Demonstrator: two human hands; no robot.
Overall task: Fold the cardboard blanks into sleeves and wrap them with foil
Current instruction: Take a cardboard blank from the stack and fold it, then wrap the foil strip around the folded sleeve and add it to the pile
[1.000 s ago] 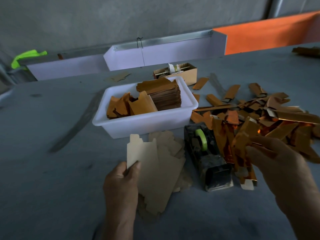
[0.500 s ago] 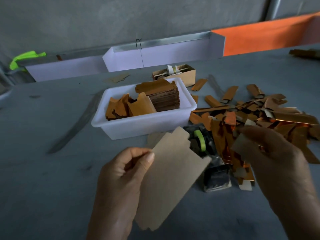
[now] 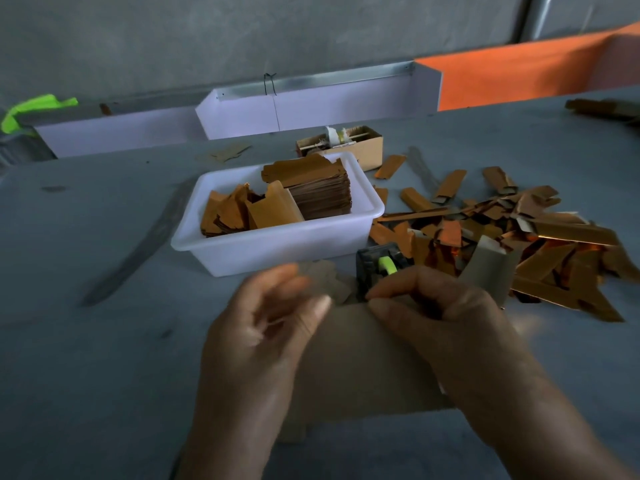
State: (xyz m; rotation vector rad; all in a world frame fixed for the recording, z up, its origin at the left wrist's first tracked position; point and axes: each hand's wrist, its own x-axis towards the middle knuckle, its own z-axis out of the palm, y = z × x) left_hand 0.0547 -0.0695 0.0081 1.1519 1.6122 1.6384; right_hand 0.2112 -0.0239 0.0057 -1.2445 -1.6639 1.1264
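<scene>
A flat brown cardboard blank [image 3: 360, 362] is held low in the middle between both hands. My left hand [image 3: 256, 341] grips its left side, thumb on the face; the fingers are blurred. My right hand [image 3: 450, 337] pinches the blank's top edge with thumb and forefinger. A grey cardboard piece [image 3: 491, 271] sticks up just behind the right hand; whether that hand holds it is hidden. More plain blanks [image 3: 325, 277] lie on the table beyond the hands. A heap of copper foil-wrapped sleeves [image 3: 540, 237] spreads out to the right.
A white tub [image 3: 277, 247] holds a stack of copper-coloured blanks [image 3: 318, 192] and loose ones. A black tape dispenser [image 3: 377, 268] with a green roll sits right behind my right fingers. A small cardboard box [image 3: 360, 147] stands further back. White and orange boards line the far edge.
My left hand lifted one blank off the loose pile and turned it flat toward me. My right hand came over from the foil heap and took hold of the blank's top edge.
</scene>
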